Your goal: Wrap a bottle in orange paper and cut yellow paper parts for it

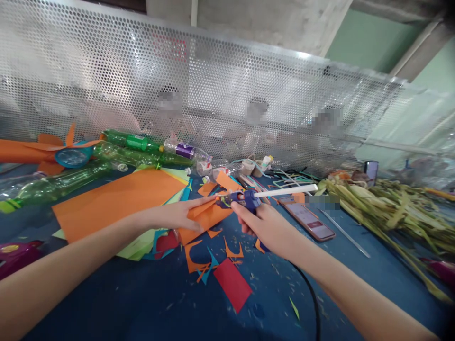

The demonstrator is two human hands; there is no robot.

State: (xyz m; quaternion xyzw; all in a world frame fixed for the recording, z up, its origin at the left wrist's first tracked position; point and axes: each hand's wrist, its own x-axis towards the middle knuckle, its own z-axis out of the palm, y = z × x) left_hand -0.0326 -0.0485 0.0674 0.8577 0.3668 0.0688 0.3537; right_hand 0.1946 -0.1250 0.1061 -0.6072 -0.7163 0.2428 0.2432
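Observation:
My right hand (261, 220) is wrapped round a blue hot glue gun (250, 200). A long white glue stick (289, 190) juts out of its back, and a black cord (313, 293) runs down from below the hand. The gun's nozzle meets the upper edge of a folded orange paper piece (209, 215). On that piece's left side my left hand (179, 215) grips it between thumb and fingers. Paper scraps (194, 255) in orange and blue lie just below, beside a red paper rectangle (232, 284).
Large orange sheets (121, 199) lie left over green paper. Green plastic bottles (67, 180) and an orange paper flower (71, 142) stand behind. At right are a phone (307, 220), a clear stick (346, 234) and dried husks (387, 213). A perforated metal screen (213, 90) borders the table.

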